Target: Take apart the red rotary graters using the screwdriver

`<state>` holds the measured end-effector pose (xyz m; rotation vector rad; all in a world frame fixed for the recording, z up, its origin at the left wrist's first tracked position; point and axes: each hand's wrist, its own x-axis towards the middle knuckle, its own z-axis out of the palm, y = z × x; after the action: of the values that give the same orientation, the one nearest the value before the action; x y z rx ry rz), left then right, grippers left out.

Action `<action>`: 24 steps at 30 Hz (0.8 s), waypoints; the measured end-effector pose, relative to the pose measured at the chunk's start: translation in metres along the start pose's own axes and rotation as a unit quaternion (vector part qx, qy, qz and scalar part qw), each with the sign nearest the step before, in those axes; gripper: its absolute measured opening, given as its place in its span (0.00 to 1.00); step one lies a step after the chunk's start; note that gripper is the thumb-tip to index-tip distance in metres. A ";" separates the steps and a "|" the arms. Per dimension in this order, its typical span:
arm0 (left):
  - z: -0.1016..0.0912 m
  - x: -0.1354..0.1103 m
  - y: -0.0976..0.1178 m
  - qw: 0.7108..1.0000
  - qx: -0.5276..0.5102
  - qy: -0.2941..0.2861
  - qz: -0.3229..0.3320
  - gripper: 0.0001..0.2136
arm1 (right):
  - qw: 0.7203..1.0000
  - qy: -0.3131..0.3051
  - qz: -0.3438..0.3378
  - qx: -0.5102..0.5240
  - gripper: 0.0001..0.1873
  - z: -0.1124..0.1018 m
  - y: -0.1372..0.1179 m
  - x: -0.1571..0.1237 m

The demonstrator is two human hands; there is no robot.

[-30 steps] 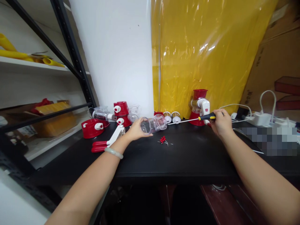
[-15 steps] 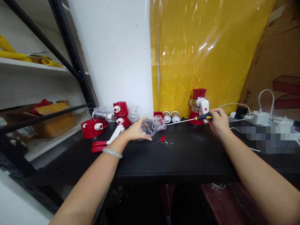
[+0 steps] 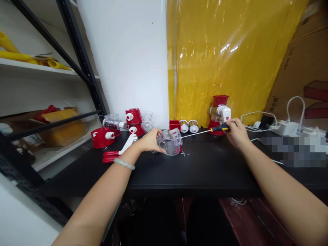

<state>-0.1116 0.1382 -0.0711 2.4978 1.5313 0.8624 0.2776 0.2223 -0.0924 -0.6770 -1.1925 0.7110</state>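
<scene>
The left hand grips the clear housing at its wide left end, fingers curled round the rim and thumb below. The housing is tilted on its side above the middle of the tabletop, its wide open mouth facing the wearer and its narrower end pointing right. Whether it rests on the surface is hard to tell.

The right hand is closed on the rear of the screwdriver's black-and-yellow handle. The screwdriver lies nearly level, its long shaft running left and slightly down to the housing's narrow end. The tip meets that end in the view, but I cannot tell whether it sits in a screw. A pale bangle circles the left wrist.

Just beside the housing, partly hidden by it, is a small red part, with a few screws lying near.

Behind, a red cup stands next to two drums, with yellow film rising at the back. Right of these stands an upright red-and-white grater, behind the screwdriver handle. To the left are two stacked red bases, a red ring with a white knob, and red-and-white handles near the left forearm. A white plug with cables sits at far right.
</scene>
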 end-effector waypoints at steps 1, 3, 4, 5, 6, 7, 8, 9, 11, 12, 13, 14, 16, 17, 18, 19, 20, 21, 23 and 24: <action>-0.001 0.000 -0.001 1.000 -0.003 0.004 0.000 0.41 | 1.000 0.001 0.014 0.011 0.14 0.001 -0.002 -0.001; -0.002 -0.001 -0.004 1.000 -0.016 0.004 0.000 0.41 | 0.999 -0.020 0.048 0.004 0.15 0.000 -0.006 -0.003; -0.003 -0.002 -0.005 1.000 -0.026 -0.001 -0.003 0.41 | 0.997 -0.038 0.061 -0.024 0.16 -0.002 -0.008 -0.004; -0.003 -0.002 -0.006 0.999 -0.038 -0.008 -0.007 0.41 | 0.994 -0.054 0.069 -0.060 0.19 -0.003 -0.010 -0.005; -0.002 -0.003 -0.007 0.999 -0.050 -0.013 -0.012 0.41 | 0.991 -0.065 0.070 -0.095 0.22 -0.004 -0.012 -0.006; -0.002 -0.003 -0.007 0.998 -0.060 -0.017 -0.016 0.42 | 0.988 -0.072 0.067 -0.120 0.24 -0.005 -0.013 -0.007; -0.001 -0.003 -0.008 0.997 -0.066 -0.017 -0.020 0.42 | 0.986 -0.079 0.062 -0.129 0.24 -0.006 -0.014 -0.007; -0.001 -0.003 -0.008 0.997 -0.066 -0.015 -0.022 0.43 | 0.987 -0.086 0.059 -0.122 0.24 -0.005 -0.014 -0.008; -0.001 -0.003 -0.009 0.998 -0.055 -0.008 -0.025 0.44 | 0.990 -0.101 0.063 -0.080 0.24 -0.004 -0.015 -0.007; -0.002 -0.003 -0.010 0.998 -0.047 -0.007 -0.028 0.45 | 0.990 -0.104 0.068 -0.061 0.24 -0.003 -0.014 -0.007; -0.003 -0.003 -0.010 0.999 -0.039 -0.008 -0.032 0.46 | 0.990 -0.107 0.075 -0.048 0.25 -0.002 -0.013 -0.006; -0.004 -0.003 -0.010 0.999 -0.031 -0.010 -0.035 0.46 | 0.990 -0.111 0.081 -0.041 0.26 -0.002 -0.012 -0.006; -0.007 -0.003 -0.010 0.999 -0.018 -0.014 -0.037 0.45 | 0.988 -0.121 0.088 -0.037 0.26 -0.002 -0.009 -0.006; -0.008 -0.003 -0.010 0.999 -0.013 -0.015 -0.035 0.45 | 0.987 -0.128 0.087 -0.039 0.25 -0.003 -0.007 -0.006; -0.009 -0.004 -0.009 0.999 -0.011 -0.014 -0.033 0.45 | 0.986 -0.136 0.083 -0.044 0.25 -0.004 -0.006 -0.005; -0.010 -0.004 -0.009 0.999 -0.010 -0.014 -0.030 0.44 | 0.985 -0.143 0.079 -0.051 0.24 -0.006 -0.006 -0.005; -0.010 -0.004 -0.008 0.999 -0.010 -0.014 -0.028 0.44 | 0.984 -0.150 0.073 -0.063 0.23 -0.008 -0.006 -0.005; -0.011 -0.004 -0.008 0.999 -0.010 -0.014 -0.027 0.44 | 0.982 -0.157 0.064 -0.078 0.22 -0.010 -0.007 -0.005; -0.011 -0.004 -0.009 0.999 -0.011 -0.018 -0.030 0.44 | 0.976 -0.181 0.037 -0.119 0.21 -0.013 -0.013 -0.005; -0.012 -0.003 -0.010 0.999 -0.014 -0.021 -0.033 0.44 | 0.971 -0.195 0.020 -0.138 0.21 -0.014 -0.017 -0.005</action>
<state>-0.1269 0.1382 -0.0660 2.4144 1.5672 0.8105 0.2925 0.2067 -0.0858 -0.8180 -1.6655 0.7403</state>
